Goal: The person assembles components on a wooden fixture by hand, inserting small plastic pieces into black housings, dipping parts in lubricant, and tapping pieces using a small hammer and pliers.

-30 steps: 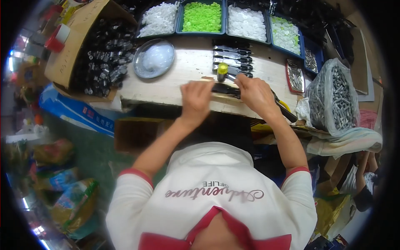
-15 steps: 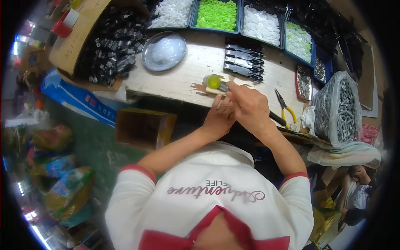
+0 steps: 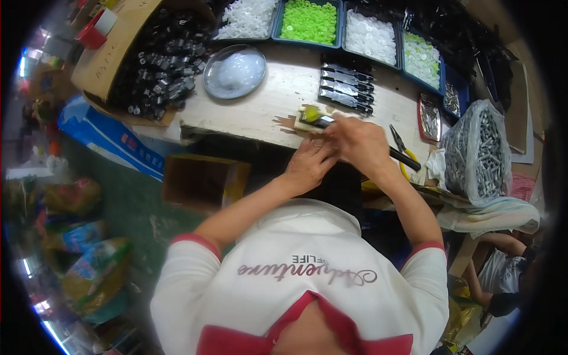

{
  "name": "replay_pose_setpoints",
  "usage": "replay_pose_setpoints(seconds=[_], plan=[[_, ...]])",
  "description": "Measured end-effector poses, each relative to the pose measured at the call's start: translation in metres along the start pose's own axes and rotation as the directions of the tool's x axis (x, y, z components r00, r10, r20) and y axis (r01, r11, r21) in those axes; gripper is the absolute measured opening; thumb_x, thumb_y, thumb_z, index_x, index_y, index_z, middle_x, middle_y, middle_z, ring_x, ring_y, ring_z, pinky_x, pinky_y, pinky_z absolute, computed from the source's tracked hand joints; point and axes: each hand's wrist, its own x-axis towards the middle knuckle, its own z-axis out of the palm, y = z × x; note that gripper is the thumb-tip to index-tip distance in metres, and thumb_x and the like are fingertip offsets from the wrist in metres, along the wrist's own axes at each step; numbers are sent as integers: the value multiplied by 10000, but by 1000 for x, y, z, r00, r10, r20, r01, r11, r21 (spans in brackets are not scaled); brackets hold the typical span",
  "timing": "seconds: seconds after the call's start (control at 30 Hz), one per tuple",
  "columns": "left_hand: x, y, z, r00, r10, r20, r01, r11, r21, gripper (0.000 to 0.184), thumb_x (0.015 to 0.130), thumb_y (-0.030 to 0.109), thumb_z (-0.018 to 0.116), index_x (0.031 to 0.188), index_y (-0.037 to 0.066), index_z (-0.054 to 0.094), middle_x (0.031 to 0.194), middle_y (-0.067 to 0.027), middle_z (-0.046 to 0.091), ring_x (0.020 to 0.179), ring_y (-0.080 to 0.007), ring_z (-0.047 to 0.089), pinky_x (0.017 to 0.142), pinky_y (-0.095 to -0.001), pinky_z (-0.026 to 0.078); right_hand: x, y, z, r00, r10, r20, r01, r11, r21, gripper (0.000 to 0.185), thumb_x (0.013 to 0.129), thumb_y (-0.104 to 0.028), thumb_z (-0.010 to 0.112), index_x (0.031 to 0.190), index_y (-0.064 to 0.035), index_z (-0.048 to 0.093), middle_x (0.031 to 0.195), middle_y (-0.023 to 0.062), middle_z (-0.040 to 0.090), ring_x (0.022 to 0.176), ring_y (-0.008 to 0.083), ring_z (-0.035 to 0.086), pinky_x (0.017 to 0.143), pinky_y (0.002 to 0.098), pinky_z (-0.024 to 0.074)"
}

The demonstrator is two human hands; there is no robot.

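My right hand point(image 3: 362, 144) is wrapped round a small hammer point(image 3: 406, 159). Its black handle sticks out to the right of my fist, and its yellow-green head, blurred, is over a small pale block point(image 3: 303, 126) at the bench's front edge. My left hand point(image 3: 310, 161) lies just in front of the block, close beside the right, with fingers bent together; what they hold is hidden. Several black parts with shiny silver faces point(image 3: 346, 89) lie in a row behind the hands. Yellow-handled pliers point(image 3: 404, 148) lie to the right, partly behind the hammer handle.
Trays of green pieces point(image 3: 309, 22) and white pieces point(image 3: 370, 36) line the back. A round dish point(image 3: 235, 71) and a carton of black parts point(image 3: 163, 71) are left. On the right stand a bag of metal parts point(image 3: 478, 154) and a red tray point(image 3: 429, 117). Another person point(image 3: 503, 266) is lower right.
The hammer has shifted and turned, its head slightly right and up and its handle end farther right over the pliers. My right hand has moved a little right; the left has turned more back-up.
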Motion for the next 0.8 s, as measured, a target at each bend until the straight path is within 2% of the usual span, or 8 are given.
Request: replay_pose_setpoints(seconds=[0.1,0.2,0.3,0.4,0.47,0.53,0.57,0.8], plan=[[10,-7,-9,981,25,-194,-52,989,-139,270,671,5,556,934,31,608,1127,-140,533,1117,-335,465,935,-472,321,-11,33,-11,965,127,-228,-160,978,-132,223,821,-127,566,1034,-66,587,787,134,636,679,322,610,590,395,480],[23,-17,-21,962,-44,-268,29,998,-58,291,669,3,558,952,53,606,1136,-134,530,1076,-300,482,898,-440,331,-29,63,-26,916,267,-301,-360,877,-318,225,845,-133,532,1057,-69,572,785,136,611,665,337,591,582,424,462],[40,-39,-25,983,-18,-180,20,1000,10,328,665,-2,615,983,74,592,1008,-86,552,973,-250,513,790,-381,345,-44,89,-29,866,383,-322,-492,768,-409,230,847,-116,509,1068,-72,556,776,141,585,653,351,574,576,448,445],[54,-54,-31,989,108,-98,-110,994,-16,344,662,18,641,996,83,587,918,-60,539,862,-234,499,746,-369,337,-49,118,-16,863,349,-365,-493,739,-460,262,767,-14,502,1022,-36,552,687,146,563,617,345,568,552,447,426],[65,-59,-37,985,166,-43,-170,979,-116,344,664,21,647,997,82,588,909,-57,543,853,-230,498,740,-359,339,-47,121,-14,834,447,-324,-550,715,-432,324,708,26,506,1023,-32,552,777,138,566,718,321,561,629,426,419],[80,-61,-41,983,169,-76,-180,970,-161,336,660,28,655,986,82,594,894,-54,548,846,-228,498,730,-356,340,-46,119,-11,870,308,-386,-469,757,-455,331,695,20,522,1017,-49,558,922,124,537,869,291,507,725,401,389],[90,-63,-40,980,160,-119,-174,978,-119,332,661,29,658,982,84,599,893,-52,551,845,-230,498,730,-358,341,-44,116,-9,859,311,-407,-477,774,-416,323,688,12,532,1001,-58,561,1025,104,487,963,268,438,798,381,344],[160,-104,-1,947,203,-249,-170,974,147,235,671,54,661,897,97,609,886,-55,554,840,-227,499,690,-352,342,-53,94,-1,875,188,-445,-351,880,-319,256,715,-32,563,970,-53,563,1015,101,491,954,270,437,824,407,315]])
